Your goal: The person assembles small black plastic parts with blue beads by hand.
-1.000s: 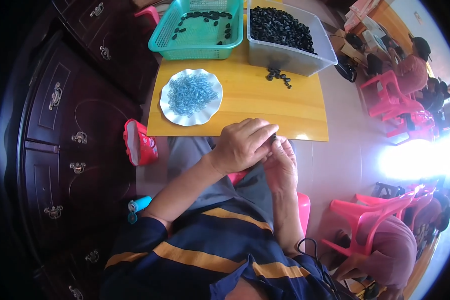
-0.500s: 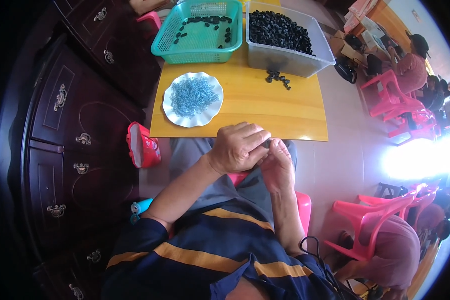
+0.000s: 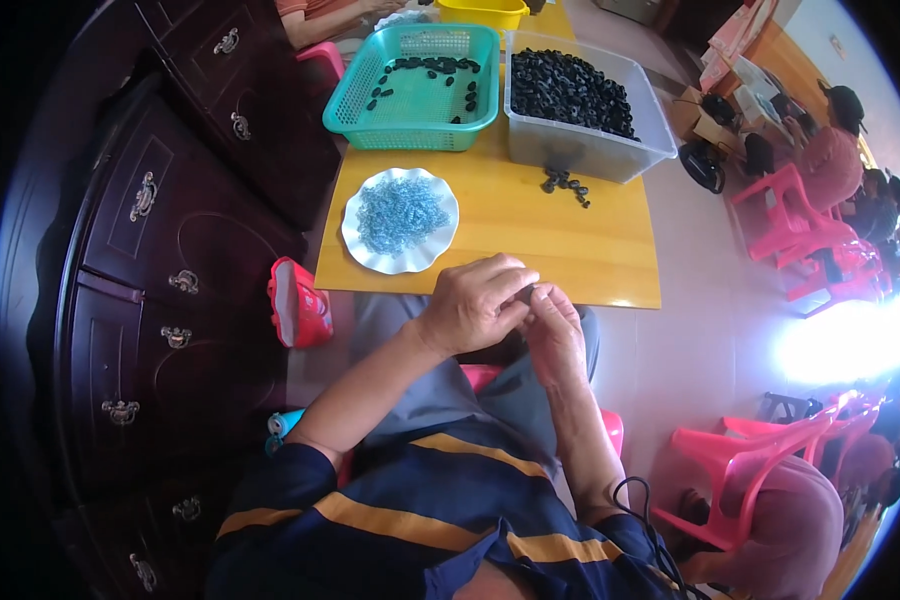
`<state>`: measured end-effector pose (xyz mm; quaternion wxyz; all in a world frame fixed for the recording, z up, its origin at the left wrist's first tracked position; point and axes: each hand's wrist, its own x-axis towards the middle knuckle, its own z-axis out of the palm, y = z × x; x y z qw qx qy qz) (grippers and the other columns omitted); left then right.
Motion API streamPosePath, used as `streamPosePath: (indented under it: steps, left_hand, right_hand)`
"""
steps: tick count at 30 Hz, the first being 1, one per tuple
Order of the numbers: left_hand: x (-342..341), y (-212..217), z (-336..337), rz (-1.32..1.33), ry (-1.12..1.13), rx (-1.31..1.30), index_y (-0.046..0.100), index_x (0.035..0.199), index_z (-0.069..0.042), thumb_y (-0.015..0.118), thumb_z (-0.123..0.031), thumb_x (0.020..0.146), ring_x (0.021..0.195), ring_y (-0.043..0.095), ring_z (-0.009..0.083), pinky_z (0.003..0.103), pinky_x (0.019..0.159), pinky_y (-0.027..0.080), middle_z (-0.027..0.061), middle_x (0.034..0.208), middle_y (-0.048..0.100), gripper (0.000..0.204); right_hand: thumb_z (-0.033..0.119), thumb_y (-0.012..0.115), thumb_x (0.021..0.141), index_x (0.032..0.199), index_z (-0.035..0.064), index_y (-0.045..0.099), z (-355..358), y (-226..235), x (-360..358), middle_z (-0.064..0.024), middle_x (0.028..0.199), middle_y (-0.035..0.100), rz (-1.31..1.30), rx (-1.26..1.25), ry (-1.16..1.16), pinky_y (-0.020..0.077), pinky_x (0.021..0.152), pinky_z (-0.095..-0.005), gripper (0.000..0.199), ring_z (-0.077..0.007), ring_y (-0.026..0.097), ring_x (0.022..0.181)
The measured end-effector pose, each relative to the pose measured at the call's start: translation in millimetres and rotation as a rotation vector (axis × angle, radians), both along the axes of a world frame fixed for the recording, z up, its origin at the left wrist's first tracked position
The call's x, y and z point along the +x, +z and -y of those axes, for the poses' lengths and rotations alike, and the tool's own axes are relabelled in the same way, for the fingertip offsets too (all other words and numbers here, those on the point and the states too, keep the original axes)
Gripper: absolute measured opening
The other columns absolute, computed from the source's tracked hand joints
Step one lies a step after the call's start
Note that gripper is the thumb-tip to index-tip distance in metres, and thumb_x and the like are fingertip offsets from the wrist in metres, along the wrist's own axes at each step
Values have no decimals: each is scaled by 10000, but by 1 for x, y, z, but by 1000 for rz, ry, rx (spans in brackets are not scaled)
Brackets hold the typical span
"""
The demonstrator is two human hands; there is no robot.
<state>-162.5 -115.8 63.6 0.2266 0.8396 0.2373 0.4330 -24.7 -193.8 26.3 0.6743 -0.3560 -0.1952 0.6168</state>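
My left hand and my right hand meet just off the near edge of the table, above my lap. Both are closed, fingertips pinched together around a small dark piece that is mostly hidden by the fingers. Beyond them on the table lies a white scalloped plate heaped with tiny clear-blue pieces. A loose cluster of small black parts rests in front of a translucent plastic bin, which is filled with many more black parts.
Beside the bin stands a green basket with scattered black pieces, and a yellow basin sits behind. Dark wooden cabinets line the left. A red bag is by the table's left corner. Other people sit on pink chairs at right.
The whole view has shifted, so the table and containers appear slightly lower. My hands stay pinched together, with only a slight turn of the fingers around the small dark piece.
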Motion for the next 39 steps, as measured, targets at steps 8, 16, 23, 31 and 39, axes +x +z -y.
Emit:
streamPosePath:
  steps: [8,16,23,31,39]
  left_hand:
    - [-2,-10,0,10,-21,-157,695,966,-61,787,-80,715,739,682,274,352,641,547,83,865,675,267]
    - [0,-21,0,-45,-36,-34,703,972,-54,779,-64,711,767,684,287,353,663,551,92,886,684,272]
    - [3,-24,4,-200,-17,-22,696,960,-47,752,-118,751,686,668,253,356,608,538,85,833,665,228]
    - [0,-26,6,-278,-6,14,691,1016,-48,775,-132,741,688,671,253,363,607,538,89,832,666,300]
    - [-4,-17,7,-258,-49,-47,681,1059,-45,772,-105,765,681,660,256,353,609,531,91,834,657,313]
  right_hand:
    - [203,548,1028,1042,42,631,-5,2,-1,-5,870,613,-63,-29,62,473,777,-273,182,-97,526,772]
    - [176,570,1008,913,91,576,0,-27,9,24,819,540,-20,-58,111,479,800,-284,128,-94,536,786]
    - [196,553,1023,938,79,593,8,-26,7,22,840,574,50,-120,84,493,779,-270,150,-84,544,773]
    - [213,552,1027,950,74,607,8,-34,8,27,840,591,64,-97,125,479,747,-239,168,-64,531,754]
    - [249,550,1035,984,63,622,8,-36,12,-6,915,652,163,-63,165,477,756,-231,206,-77,576,784]
